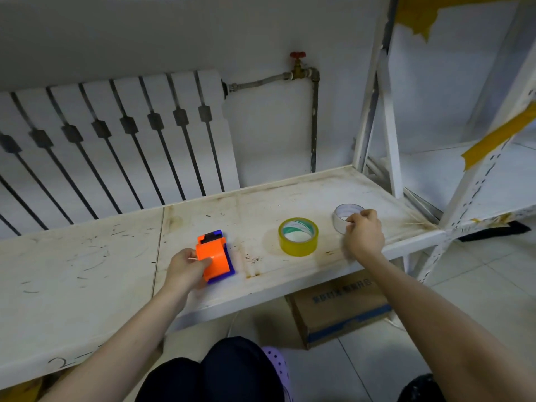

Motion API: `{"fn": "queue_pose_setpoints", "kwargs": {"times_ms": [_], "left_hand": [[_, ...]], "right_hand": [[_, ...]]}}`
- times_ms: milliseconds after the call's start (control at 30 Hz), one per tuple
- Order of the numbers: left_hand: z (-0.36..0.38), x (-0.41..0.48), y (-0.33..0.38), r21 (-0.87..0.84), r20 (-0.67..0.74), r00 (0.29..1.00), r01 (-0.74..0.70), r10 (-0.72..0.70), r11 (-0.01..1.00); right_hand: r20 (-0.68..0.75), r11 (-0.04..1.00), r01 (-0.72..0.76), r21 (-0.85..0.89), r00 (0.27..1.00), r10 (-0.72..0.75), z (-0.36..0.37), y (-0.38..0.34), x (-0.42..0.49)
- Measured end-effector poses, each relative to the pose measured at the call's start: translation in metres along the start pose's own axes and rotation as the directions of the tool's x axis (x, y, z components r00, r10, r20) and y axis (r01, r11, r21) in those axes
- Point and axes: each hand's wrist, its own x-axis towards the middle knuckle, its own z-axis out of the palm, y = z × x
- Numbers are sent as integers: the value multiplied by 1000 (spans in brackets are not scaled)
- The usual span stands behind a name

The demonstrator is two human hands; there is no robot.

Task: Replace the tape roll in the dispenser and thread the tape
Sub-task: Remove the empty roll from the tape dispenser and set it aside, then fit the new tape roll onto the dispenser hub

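Scuffed white shelf (87, 271) carries everything. Left hand (185, 268) grips the orange dispenser (214, 261); right hand (364, 233) pinches a thin white ring (338, 221). Between them the yellow tape roll (298, 248) lies flat, hole upward, nearer the right hand.

Soft, cool, rather dim light falls evenly. The yellow roll (298, 242) throws a faint shadow leftward on the shelf (87, 271). The right hand (364, 236) looks slightly smeared. The wide lens bows the radiator (116, 140) and rack posts (388, 126) toward the edges.
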Motion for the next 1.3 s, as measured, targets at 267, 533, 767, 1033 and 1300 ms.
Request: {"fn": "queue_pose_setpoints", "kwargs": {"times_ms": [267, 533, 767, 1033, 1300], "left_hand": [[1, -3, 2, -12, 1, 1000, 10, -10, 1000], [-3, -3, -3, -53, 34, 999, 39, -37, 998], [-12, -3, -11, -159, 50, 996, 79, -72, 984], [-23, -9, -17, -337, -14, 1000, 12, -18, 941], [-39, -12, -23, -197, -81, 982, -185, 172, 963]], "right_hand": [[13, 983, 185, -18, 983, -185, 2, -31, -13], [308, 820, 563, -97, 801, -514, 21, -80, -56], [303, 865, 480, -145, 854, -423, 32, -84, -66], [350, 822, 197, 534, 834, -427, 7, -109, -90], [517, 490, -328, 807, 794, -320, -9, -157, -122]]}}
